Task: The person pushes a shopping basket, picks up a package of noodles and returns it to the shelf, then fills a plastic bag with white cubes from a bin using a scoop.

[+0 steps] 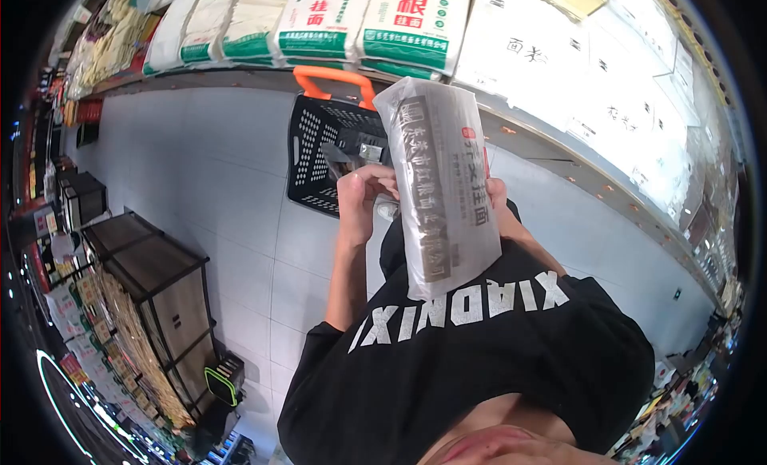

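Observation:
A long, plastic-wrapped pack of dried noodles [443, 185] stands tilted in front of my chest, its printed side facing up toward me. My left hand [366, 195] is at its left edge, with fingers curled in against the wrapper; the fingertips are partly hidden behind the pack. On the opposite edge my right hand [497, 195] grips the pack, and most of its fingers are out of sight behind it. Beyond my left hand, a black shopping basket [302, 157] with an orange handle [335, 73] sits on the floor. Inside it lie a few small packaged items, partly covered.
Along the far side runs a shelf with several large white-and-green noodle packs [319, 41] and white boxes [551, 65]. Grey tiled floor [240, 161] surrounds the basket. To the left stands a wooden display unit [172, 313] with a black metal frame, near a green-rimmed black bin [225, 379].

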The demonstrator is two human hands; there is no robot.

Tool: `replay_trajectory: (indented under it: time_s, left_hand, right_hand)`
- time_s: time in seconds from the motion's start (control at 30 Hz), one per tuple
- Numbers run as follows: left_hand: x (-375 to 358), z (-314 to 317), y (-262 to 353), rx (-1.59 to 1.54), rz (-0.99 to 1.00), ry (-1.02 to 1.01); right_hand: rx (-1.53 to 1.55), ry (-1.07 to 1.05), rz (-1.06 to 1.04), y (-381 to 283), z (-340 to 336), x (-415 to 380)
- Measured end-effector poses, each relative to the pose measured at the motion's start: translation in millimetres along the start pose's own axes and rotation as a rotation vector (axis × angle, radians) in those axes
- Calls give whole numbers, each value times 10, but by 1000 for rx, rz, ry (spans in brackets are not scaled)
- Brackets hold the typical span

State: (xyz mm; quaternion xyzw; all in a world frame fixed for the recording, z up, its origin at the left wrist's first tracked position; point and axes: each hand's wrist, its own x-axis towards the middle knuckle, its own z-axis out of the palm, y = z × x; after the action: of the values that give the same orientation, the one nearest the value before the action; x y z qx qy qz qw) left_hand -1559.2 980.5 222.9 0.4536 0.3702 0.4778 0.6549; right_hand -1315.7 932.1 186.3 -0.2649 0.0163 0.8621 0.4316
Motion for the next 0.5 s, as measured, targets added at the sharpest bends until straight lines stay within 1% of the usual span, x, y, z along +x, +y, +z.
replay_trajectory:
  time_s: [0.03, 0.1, 0.2, 0.3, 0.33, 0.5]
  left_hand:
    - [123, 135, -89, -105, -4, -9]
    - [377, 419, -151, -134, -45, -100]
    - [664, 824, -234, -70, -66, -145]
    - [853, 1188, -218, 97, -76, -144]
    - [895, 1261, -238, 102, -69, -155]
    - [1244, 1484, -277, 71, -177, -257]
  right_hand:
    - [21, -1, -33, -135, -75, -53]
    - [47, -9, -105, -411, -258, -152]
    - [74, -26, -206, -788, -511, -308]
    - [108, -42, -279, -1055, -728, -419]
    - [123, -52, -298, -1126, -781, -422]
    - [172, -104, -394, -1431, -982, -391]
